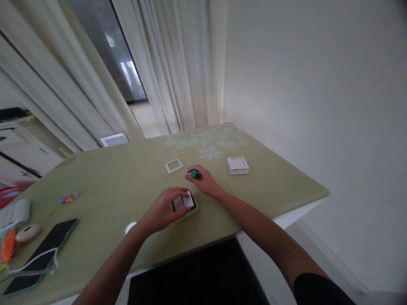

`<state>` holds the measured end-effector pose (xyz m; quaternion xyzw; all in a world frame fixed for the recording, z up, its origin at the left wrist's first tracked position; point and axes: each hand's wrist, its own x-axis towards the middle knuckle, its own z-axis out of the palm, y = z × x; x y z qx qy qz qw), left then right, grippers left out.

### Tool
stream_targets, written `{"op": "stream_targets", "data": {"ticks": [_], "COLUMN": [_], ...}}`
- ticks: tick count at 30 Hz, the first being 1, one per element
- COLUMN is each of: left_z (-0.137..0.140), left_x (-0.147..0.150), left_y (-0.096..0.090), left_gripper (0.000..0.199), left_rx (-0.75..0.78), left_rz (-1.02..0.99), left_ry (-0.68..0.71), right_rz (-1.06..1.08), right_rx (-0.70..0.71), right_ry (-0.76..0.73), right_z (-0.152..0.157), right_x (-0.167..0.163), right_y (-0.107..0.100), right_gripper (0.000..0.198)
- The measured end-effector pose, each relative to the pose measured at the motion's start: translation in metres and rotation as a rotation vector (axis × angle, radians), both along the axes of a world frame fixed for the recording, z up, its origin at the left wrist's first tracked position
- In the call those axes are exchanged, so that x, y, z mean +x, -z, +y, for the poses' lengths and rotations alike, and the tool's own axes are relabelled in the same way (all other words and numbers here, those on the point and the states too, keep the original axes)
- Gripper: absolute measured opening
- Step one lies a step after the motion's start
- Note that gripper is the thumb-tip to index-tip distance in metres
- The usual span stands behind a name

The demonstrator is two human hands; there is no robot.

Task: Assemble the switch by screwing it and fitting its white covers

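My left hand [162,209] is closed around a white wall switch [188,201], thumb on the near side and fingers over the far side. The switch sits in a shallow white box [193,209] on the table, with a dark gap around its edges. Just beyond it, my right hand [206,181] has its fingers curled around a green-handled screwdriver [196,174]; I cannot make out its shaft. A loose white rectangular frame [175,170] lies flat to the left of my right hand. Farther right stands a white socket box [238,165].
The green table [127,169] ends in a corner at right. A phone [41,256] with a white cable [41,254] lies at front left, near an orange object [8,246] and a round white case [28,233]. A small white round object [130,227] lies by my left forearm.
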<state>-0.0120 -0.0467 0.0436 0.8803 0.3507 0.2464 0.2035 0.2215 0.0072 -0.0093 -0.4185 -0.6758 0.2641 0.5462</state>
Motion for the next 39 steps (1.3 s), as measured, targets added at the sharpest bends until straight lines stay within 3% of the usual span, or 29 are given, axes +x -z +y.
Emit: {"op": "stream_targets", "data": {"ticks": [7,22,30,39], "left_z": [-0.007,0.002,-0.003,0.003], "left_x": [0.002,-0.004,-0.001,0.007], "left_y": [0.023,0.027,0.012,-0.003], "left_gripper": [0.030,0.033,0.034,0.028], "left_rx": [0.045,0.089,0.106,0.064], "left_rz": [-0.019,0.037,0.157,0.272], "left_ry": [-0.041,-0.062,-0.015,-0.086], "right_rz": [-0.016,-0.040,-0.092,-0.114], "right_rx": [0.011,0.021,0.037,0.041], "right_ry": [0.001,0.002,0.006,0.010], "right_z": [-0.001,0.000,0.004,0.009], "right_x": [-0.001,0.000,0.000,0.000], "right_y": [-0.002,0.000,0.007,0.012], "right_gripper": [0.035,0.034,0.028,0.031]}}
